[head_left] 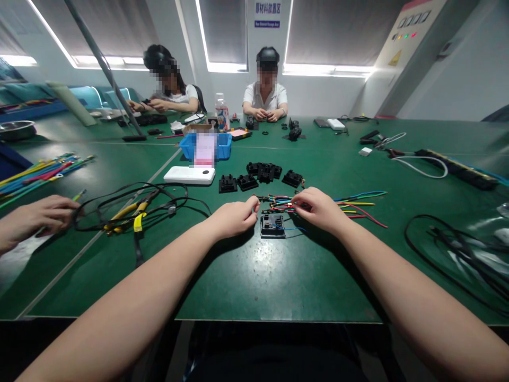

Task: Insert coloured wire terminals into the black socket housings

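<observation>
On the green table, a small black housing [272, 226] with a thin blue wire lies just below and between my hands. My left hand [237, 216] is at its upper left, fingers curled together near the ends of the wires; what they hold, if anything, is too small to tell. My right hand [316, 210] rests over the bundle of coloured wires [360, 203], thumb and fingertips closed at its left part; whether a wire is pinched there is unclear. Beyond my hands lie several black housings [265, 172].
Tangled black cables with yellow-handled tools [137, 212] lie left, beside another person's hand [43, 217]. A white power bank [190, 175] and blue bin [225, 146] stand farther back. Black cables [449, 254] lie right. Two people sit across the table.
</observation>
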{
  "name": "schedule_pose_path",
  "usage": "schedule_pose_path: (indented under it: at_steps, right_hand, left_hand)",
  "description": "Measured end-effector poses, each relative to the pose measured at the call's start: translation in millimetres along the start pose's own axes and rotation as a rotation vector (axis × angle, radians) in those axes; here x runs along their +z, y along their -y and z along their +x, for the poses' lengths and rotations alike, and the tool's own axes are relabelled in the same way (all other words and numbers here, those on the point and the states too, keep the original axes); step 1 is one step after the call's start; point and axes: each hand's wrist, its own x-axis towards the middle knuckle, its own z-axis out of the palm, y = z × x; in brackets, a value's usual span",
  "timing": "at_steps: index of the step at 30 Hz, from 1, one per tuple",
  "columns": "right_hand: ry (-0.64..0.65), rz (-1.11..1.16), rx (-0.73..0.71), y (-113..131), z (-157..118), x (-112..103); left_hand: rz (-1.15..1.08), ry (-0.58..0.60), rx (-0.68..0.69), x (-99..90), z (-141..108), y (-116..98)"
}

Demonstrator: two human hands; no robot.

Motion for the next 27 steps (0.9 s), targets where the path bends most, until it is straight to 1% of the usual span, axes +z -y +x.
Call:
schedule_pose_path:
  at_steps: [11, 27]
  right_hand:
    - [0.004, 0.065, -0.072, 14, -2, 0]
    - [-0.014, 0.140, -0.062, 10, -3, 7]
  left_hand:
    - [0.143, 0.104, -0.042, -2.1, 0, -4]
    - [0.184, 0.111, -0.011, -1.8, -1, -7]
